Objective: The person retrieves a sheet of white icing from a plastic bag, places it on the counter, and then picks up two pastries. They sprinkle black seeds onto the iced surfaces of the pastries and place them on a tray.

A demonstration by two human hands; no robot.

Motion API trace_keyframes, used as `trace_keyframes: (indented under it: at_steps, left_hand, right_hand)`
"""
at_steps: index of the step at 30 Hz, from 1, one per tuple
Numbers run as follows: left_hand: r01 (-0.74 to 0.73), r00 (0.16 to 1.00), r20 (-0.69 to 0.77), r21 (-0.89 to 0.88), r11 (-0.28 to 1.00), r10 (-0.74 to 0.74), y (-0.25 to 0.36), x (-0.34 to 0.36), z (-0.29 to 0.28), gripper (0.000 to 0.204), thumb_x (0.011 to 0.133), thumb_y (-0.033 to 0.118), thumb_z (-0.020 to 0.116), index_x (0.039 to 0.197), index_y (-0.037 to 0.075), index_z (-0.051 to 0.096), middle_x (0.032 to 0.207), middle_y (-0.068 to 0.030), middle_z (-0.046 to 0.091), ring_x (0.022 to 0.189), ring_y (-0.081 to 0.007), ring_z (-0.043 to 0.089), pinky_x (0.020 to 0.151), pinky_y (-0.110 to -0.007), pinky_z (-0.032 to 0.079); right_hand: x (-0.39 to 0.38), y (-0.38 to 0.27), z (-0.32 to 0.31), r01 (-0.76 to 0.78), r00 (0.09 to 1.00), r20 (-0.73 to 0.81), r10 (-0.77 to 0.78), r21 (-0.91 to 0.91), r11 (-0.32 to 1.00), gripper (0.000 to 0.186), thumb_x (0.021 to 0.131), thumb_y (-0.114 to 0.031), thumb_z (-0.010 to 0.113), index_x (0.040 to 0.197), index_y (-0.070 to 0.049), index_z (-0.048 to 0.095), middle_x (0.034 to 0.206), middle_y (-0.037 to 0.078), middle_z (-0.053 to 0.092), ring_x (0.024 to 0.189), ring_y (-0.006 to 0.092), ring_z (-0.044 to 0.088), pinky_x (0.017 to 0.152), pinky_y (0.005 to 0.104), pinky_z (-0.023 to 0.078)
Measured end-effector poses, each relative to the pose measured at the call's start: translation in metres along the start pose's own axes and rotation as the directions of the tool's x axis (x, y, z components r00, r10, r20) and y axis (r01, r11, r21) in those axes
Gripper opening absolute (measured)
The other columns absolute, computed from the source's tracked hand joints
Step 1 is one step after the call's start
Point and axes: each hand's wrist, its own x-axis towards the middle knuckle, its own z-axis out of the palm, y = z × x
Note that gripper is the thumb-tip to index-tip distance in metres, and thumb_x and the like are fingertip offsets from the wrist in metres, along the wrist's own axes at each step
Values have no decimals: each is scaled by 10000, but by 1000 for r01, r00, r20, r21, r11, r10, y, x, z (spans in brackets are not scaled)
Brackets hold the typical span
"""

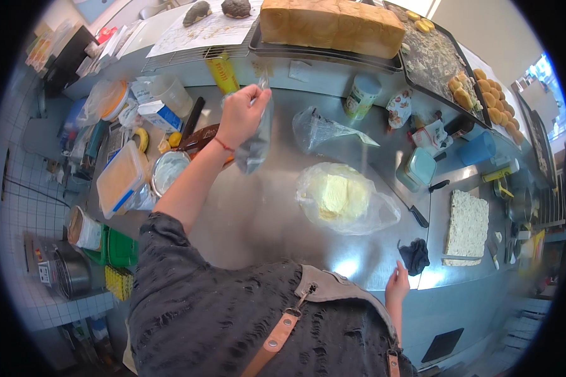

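My left hand is raised over the far left part of the steel table, its fingers closed round a greyish see-through plastic bag. The bag hangs below the fist, and a bit of it sticks up above. What it contains, if anything, I cannot make out. At the table's front edge, my right hand hangs low with its fingers loosely stretched and nothing visible in them. A crumpled black cloth lies just beyond it. Between the hands, a pale yellow block like butter rests on an opened clear plastic bag.
A large bread loaf stands on the back shelf beside a floury tray. Two knives, one a black-handled knife, lie near a lidded container. A white slab is at right; a plastic tub and metal bowl at left.
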Motion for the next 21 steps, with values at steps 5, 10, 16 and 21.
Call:
trace_keyframes:
  at_steps: [5,10,16,21]
  left_hand:
    - [-52,997,-53,205,977,64,-94,56,48,328,1007,316,634,880,13,620,822,-221,669,826,-450,643,708,-481,506]
    - [79,993,-99,214,974,-58,-150,44,117,294,1028,323,589,981,39,648,995,-234,689,960,-453,645,805,-528,511]
    - [188,978,-39,-271,944,-206,-168,-17,144,395,1028,237,566,1357,20,535,1281,-218,629,1196,-372,626,1007,-446,490]
    - [100,709,700,21,995,-86,-106,-179,81,1214,801,392,866,1637,43,58,1662,-219,231,1553,-346,213,1273,-441,188]
  right_hand:
    - [-56,61,2,-125,991,12,137,-340,932,559,896,37,558,1432,-121,544,1283,162,622,1019,395,674,777,461,568]
    - [-56,58,13,-87,961,232,154,-276,957,556,901,11,576,1437,-128,536,1319,154,610,1153,401,628,891,458,558]
    - [30,25,64,-353,920,241,309,172,919,775,834,-97,795,1505,1,421,1460,223,509,1272,361,557,1016,429,505]
    - [112,-5,98,-200,897,440,-43,491,848,1208,734,-318,915,1639,-20,172,1670,244,219,1532,376,268,1247,462,259]
